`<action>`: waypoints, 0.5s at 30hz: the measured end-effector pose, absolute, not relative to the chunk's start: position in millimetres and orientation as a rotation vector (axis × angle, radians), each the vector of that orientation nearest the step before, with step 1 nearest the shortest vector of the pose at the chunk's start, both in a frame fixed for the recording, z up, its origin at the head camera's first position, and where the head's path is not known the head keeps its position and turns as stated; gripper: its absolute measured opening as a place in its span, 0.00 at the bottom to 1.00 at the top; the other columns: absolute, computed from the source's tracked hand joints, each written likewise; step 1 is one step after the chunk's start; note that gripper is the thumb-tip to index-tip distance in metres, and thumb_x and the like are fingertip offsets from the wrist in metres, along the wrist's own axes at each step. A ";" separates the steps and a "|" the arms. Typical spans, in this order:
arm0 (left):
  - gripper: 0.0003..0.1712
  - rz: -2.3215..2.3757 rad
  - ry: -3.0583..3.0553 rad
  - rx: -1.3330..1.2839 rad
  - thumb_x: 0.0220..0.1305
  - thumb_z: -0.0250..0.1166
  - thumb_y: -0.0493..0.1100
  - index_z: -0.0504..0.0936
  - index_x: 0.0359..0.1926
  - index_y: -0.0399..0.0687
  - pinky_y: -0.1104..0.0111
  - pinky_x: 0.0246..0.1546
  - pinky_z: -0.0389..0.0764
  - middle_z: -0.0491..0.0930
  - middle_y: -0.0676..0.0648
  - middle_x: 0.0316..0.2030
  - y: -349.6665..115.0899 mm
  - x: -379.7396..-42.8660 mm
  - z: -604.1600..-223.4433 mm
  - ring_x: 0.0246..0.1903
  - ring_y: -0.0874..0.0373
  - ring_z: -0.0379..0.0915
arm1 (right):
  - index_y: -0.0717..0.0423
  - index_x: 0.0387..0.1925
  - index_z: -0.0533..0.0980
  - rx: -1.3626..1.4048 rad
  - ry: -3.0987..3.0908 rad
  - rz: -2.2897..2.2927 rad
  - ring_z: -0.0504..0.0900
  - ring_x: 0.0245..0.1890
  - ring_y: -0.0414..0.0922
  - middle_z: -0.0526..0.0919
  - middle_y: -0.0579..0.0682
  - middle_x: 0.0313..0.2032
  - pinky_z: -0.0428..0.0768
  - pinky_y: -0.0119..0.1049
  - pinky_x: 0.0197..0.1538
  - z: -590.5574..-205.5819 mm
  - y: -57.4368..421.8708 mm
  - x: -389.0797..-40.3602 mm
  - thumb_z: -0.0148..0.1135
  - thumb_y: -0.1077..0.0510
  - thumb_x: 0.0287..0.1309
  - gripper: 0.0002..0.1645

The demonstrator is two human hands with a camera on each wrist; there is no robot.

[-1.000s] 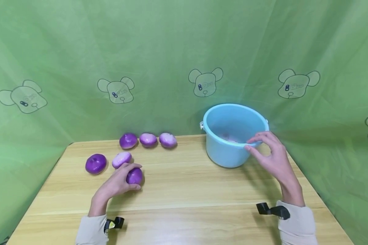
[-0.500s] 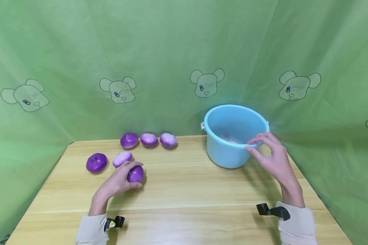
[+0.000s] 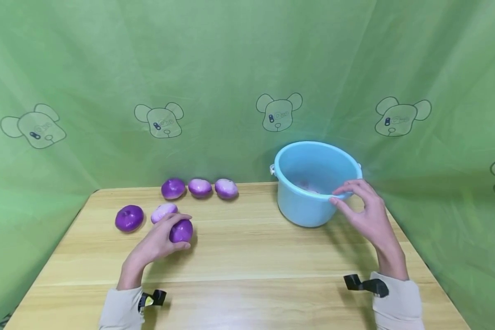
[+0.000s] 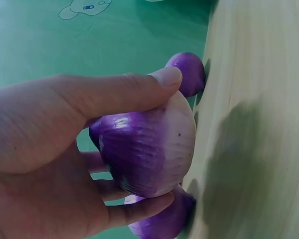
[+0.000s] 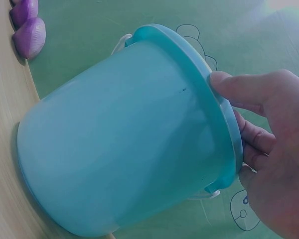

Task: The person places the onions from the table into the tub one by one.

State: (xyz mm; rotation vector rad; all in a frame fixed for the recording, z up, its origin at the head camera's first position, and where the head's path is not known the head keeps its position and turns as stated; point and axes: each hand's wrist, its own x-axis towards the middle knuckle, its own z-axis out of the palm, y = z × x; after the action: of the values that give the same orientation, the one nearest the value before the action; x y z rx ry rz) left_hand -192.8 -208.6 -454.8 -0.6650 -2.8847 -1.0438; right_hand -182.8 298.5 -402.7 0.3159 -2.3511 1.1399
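A purple onion (image 3: 181, 230) is held in my left hand (image 3: 158, 239), thumb on one side and fingers on the other. In the left wrist view, its shadow falls on the wood apart from the onion (image 4: 144, 149), which looks slightly raised off the table. My right hand (image 3: 367, 213) pinches the near right rim of a light blue bucket (image 3: 307, 208), with the thumb outside and the fingers over the inner side. Something pale and purplish lies at the bucket's bottom, mostly hidden by the wall. A paler onion (image 3: 163, 212) sits just behind my left hand, partly covered by it.
A dark purple onion (image 3: 129, 218) lies at the left. Along the back edge stand three more: a dark onion (image 3: 173, 189), a lighter onion (image 3: 200, 188) and a pale onion (image 3: 226, 189). A green curtain (image 3: 214, 91) hangs behind the wooden table (image 3: 247, 261).
My left hand has moved slightly up and away from me with the onion in it. My right hand stays on the bucket's rim.
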 end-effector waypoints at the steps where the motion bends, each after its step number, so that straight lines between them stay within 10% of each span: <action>1: 0.41 -1.045 -2.881 -0.666 0.53 0.81 0.41 0.75 0.67 0.42 0.35 0.57 0.75 0.66 0.26 0.67 -208.5 -192.8 -454.3 0.58 0.29 0.73 | 0.57 0.41 0.84 0.311 -2.356 1.141 0.70 0.55 0.34 0.79 0.49 0.51 0.65 0.46 0.66 -402.6 298.6 -183.1 0.76 0.63 0.57 0.10; 15: 0.42 -1.052 -2.843 -0.635 0.52 0.81 0.40 0.74 0.68 0.44 0.35 0.55 0.77 0.65 0.27 0.67 -210.3 -193.2 -451.6 0.57 0.29 0.72 | 0.58 0.41 0.84 0.299 -2.356 1.151 0.70 0.55 0.35 0.79 0.51 0.50 0.66 0.52 0.66 -401.3 297.4 -182.8 0.76 0.63 0.57 0.10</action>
State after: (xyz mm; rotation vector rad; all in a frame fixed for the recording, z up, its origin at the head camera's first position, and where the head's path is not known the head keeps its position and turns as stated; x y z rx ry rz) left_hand -193.2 -210.3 -451.6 -0.6354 -2.8435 -1.0523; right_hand -182.8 297.4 -401.3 0.2986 -2.3563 1.1514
